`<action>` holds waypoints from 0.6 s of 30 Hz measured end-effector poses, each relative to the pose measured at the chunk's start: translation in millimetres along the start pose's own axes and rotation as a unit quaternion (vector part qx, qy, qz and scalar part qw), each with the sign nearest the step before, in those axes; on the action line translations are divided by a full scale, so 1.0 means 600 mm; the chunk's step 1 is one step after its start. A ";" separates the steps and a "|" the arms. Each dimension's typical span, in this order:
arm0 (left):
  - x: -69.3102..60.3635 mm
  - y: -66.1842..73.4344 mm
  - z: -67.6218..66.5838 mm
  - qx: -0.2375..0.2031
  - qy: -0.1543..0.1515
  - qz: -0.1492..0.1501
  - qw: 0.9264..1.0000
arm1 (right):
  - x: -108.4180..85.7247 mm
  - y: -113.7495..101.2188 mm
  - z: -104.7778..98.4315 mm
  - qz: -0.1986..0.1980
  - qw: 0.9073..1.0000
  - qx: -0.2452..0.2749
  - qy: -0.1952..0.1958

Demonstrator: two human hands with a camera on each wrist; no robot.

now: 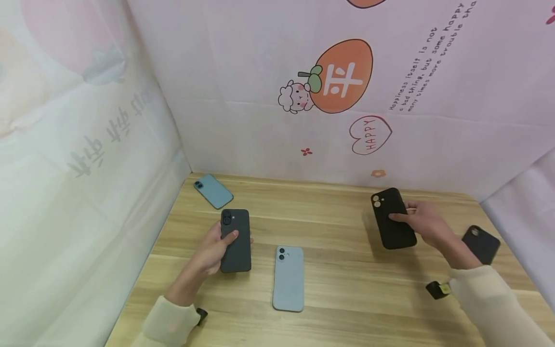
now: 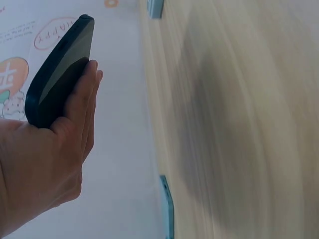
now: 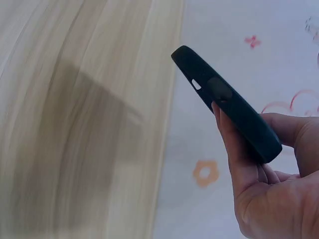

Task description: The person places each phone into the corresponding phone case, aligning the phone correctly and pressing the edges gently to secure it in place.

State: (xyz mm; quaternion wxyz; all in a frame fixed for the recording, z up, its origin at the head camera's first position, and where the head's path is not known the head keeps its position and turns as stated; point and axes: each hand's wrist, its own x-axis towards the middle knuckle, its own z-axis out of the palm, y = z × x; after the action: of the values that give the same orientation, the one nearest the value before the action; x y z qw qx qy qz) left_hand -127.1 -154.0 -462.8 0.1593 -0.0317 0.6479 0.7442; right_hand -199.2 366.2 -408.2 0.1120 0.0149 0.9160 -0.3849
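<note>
In the head view my left hand (image 1: 213, 248) grips a dark phone (image 1: 236, 258) at the left, its thumb across the back. The left wrist view shows the same phone (image 2: 61, 69) edge-on, with fingers along its underside. Over on the right, my right hand (image 1: 427, 222) pinches a black phone case (image 1: 392, 231) between thumb and fingers. Pale wood shows through its two camera holes. From the right wrist view the case (image 3: 227, 102) is a slim shell with a side cutout, raised above the table.
A pale blue-grey phone (image 1: 288, 279) lies mid-table. Near the back left corner is a blue phone (image 1: 214, 191). Another dark phone case (image 1: 481, 245) lies at the right, partly behind the right forearm. Printed cloth (image 1: 260, 140) hangs behind the wooden table (image 1: 342, 279).
</note>
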 end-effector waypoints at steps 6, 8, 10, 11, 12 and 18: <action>0.007 -0.006 0.036 -0.032 -0.024 0.008 0.999 | -0.015 -0.047 0.028 -0.019 0.996 0.086 -0.024; 0.009 -0.009 0.048 -0.040 -0.029 0.007 0.999 | -0.022 -0.063 0.039 -0.024 0.991 0.125 -0.037; 0.012 -0.011 0.060 -0.047 -0.030 0.006 0.998 | -0.028 -0.079 0.049 -0.030 0.987 0.152 -0.049; 0.013 -0.012 0.065 -0.049 -0.031 0.006 0.998 | -0.032 -0.086 0.054 -0.035 0.985 0.161 -0.055; 0.015 -0.013 0.071 -0.051 -0.032 0.006 0.998 | -0.035 -0.093 0.059 -0.038 0.984 0.167 -0.059; 0.020 -0.014 0.103 -0.073 -0.058 0.006 0.996 | -0.049 -0.131 0.086 -0.048 0.978 0.191 -0.071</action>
State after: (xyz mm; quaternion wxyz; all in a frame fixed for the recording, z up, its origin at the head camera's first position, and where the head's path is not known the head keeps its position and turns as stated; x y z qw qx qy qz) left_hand -126.3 -90.7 -464.3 0.1895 0.0039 0.5816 0.7911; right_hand -169.6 276.2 -381.5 0.1534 -0.0356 0.8151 -0.5576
